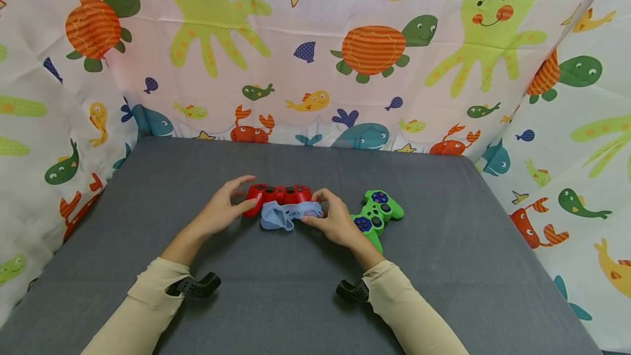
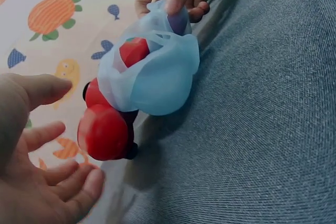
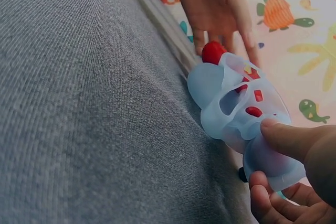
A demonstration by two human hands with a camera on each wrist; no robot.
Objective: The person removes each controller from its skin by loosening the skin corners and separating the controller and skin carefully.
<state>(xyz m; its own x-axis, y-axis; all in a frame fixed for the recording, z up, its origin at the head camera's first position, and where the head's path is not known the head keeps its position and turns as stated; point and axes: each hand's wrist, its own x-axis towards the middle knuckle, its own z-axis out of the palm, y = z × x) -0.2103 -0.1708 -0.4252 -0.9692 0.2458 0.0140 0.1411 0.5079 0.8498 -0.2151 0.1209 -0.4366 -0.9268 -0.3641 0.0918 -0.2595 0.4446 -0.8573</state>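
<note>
A red game controller (image 1: 285,194) is held up a little above the grey table, with a soft, translucent light-blue silicone controller cover (image 1: 279,217) partly over it. In the right wrist view, the right hand (image 3: 304,166) pinches one end of the cover, thumb on top and fingers beneath. A purplish tint there suggests a controller grip inside that end. The left hand (image 2: 47,156) is spread beside the bare red grip at the other end, and a gap separates them in the left wrist view. Through the cover's openings, parts of the red controller (image 3: 253,112) show.
A green game controller (image 1: 378,211) with dark blue buttons lies on the grey table (image 1: 276,300), to the right of the right hand. Behind and along both sides hangs a white curtain (image 1: 315,26) printed with sea animals. Each wrist wears a black camera band (image 1: 197,285).
</note>
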